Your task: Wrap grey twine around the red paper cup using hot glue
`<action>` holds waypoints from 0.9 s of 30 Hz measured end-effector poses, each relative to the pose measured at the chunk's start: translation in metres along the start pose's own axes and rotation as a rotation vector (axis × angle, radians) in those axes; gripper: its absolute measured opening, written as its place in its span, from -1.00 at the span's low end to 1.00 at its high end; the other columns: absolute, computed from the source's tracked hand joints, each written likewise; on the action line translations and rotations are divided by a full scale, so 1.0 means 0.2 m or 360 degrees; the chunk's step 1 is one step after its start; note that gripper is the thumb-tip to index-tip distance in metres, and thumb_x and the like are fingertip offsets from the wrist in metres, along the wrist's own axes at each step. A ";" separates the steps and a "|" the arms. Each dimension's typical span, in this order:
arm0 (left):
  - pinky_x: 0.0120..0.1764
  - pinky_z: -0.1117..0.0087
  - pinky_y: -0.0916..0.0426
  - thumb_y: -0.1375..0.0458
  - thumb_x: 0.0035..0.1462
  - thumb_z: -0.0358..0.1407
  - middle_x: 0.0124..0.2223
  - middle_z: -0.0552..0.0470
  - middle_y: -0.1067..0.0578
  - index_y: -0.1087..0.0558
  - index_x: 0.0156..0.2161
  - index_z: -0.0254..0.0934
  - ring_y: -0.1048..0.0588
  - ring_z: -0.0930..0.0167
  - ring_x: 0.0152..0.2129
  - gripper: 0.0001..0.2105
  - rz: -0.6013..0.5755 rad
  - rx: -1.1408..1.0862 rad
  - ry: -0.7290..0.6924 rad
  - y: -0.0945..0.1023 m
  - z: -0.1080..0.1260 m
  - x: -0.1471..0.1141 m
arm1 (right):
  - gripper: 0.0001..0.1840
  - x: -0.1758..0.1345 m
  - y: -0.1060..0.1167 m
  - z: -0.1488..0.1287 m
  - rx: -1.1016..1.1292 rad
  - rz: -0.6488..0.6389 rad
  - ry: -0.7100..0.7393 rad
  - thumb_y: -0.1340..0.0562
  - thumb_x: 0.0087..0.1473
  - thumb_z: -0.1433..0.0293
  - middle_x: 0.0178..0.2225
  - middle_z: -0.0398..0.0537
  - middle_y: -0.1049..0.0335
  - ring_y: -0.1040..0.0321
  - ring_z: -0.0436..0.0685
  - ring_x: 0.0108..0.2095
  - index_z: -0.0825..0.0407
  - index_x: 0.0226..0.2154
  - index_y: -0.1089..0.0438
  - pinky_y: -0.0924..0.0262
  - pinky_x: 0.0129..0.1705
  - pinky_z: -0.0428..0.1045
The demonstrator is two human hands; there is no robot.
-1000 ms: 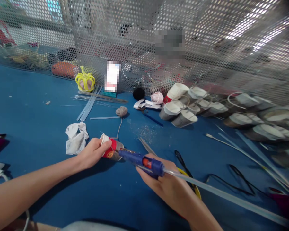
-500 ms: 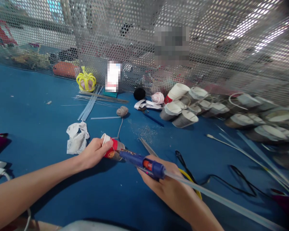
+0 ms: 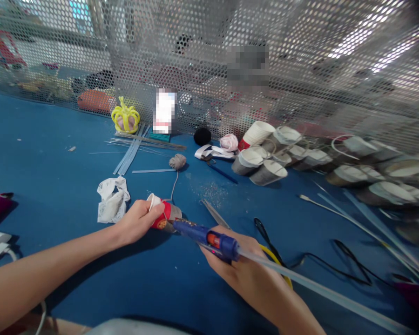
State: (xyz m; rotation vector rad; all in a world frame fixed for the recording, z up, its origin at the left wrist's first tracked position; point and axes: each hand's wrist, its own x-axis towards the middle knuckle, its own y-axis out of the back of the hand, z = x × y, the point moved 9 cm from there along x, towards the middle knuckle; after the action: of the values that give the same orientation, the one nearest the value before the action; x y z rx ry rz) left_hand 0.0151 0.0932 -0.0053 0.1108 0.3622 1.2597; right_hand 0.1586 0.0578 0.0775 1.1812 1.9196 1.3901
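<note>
My left hand (image 3: 142, 219) is closed round the rim end of a red paper cup (image 3: 166, 208), which lies tilted on its side. Grey yarn covers the cup's base end, and a strand runs from it to a small grey yarn ball (image 3: 177, 161). In my right hand (image 3: 237, 260) is a blue hot glue gun (image 3: 206, 236), its nozzle at the cup's yarn-covered side. A long clear glue stick (image 3: 310, 279) sticks out of the gun's back. Scissors (image 3: 214, 213) with yellow handles lie partly hidden behind my right hand.
Several wrapped cups (image 3: 268, 172) stand at the right back. A white lace piece (image 3: 112, 200) lies left of the cup. Glue sticks (image 3: 131, 151), a yellow crown-shaped piece (image 3: 125, 116) and a phone (image 3: 164, 111) are near the perforated metal screen (image 3: 202, 70). A black cable (image 3: 349, 260) lies at right.
Almost nothing differs. The glue gun's nozzle has shifted very slightly along the cup, while both hands keep their hold.
</note>
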 end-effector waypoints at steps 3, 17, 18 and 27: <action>-0.55 0.52 -0.14 0.16 0.05 -0.13 -0.57 0.06 -0.31 -0.37 -0.48 -0.43 -0.19 0.51 -0.63 -0.59 0.0011 0.0003 -0.0016 0.00 0.00 0.00 | -0.90 0.00 0.00 0.00 0.0006 0.0002 0.0002 -0.11 -0.08 0.42 -0.63 -0.22 -0.23 -0.15 -0.05 -0.61 0.02 -0.58 -0.17 -0.02 -0.56 -0.12; -0.54 0.53 -0.12 0.18 0.06 -0.10 -0.59 0.10 -0.24 -0.34 -0.49 -0.42 -0.15 0.53 -0.64 -0.58 -0.0010 0.0018 -0.0051 -0.01 0.01 0.00 | -0.89 0.00 -0.02 0.02 0.0003 -0.0050 -0.0012 -0.09 -0.05 0.39 -0.64 -0.23 -0.21 -0.13 -0.05 -0.62 0.01 -0.57 -0.17 -0.03 -0.56 -0.12; -0.54 0.53 -0.12 0.18 0.05 -0.10 -0.59 0.09 -0.25 -0.34 -0.49 -0.42 -0.15 0.53 -0.64 -0.58 -0.0008 0.0019 -0.0052 -0.01 0.01 0.00 | -0.89 0.00 -0.02 0.02 0.0004 -0.0049 -0.0005 -0.09 -0.05 0.40 -0.64 -0.23 -0.21 -0.13 -0.05 -0.63 0.01 -0.57 -0.17 -0.02 -0.56 -0.12; -0.62 0.56 -0.02 0.18 0.06 -0.12 -0.61 0.13 -0.16 -0.28 -0.58 -0.38 -0.08 0.55 -0.65 -0.60 0.0021 0.0103 -0.0105 -0.01 0.03 -0.01 | -0.88 0.01 -0.01 0.04 0.0143 -0.0061 -0.0084 -0.06 -0.03 0.41 -0.62 -0.21 -0.22 -0.10 -0.06 -0.63 0.02 -0.55 -0.18 -0.03 -0.58 -0.14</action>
State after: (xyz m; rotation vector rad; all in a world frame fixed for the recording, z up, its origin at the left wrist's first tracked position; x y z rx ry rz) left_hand 0.0179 0.0911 0.0011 0.2096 0.3456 1.2543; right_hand 0.1630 0.0630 0.0729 1.2041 1.9753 1.2525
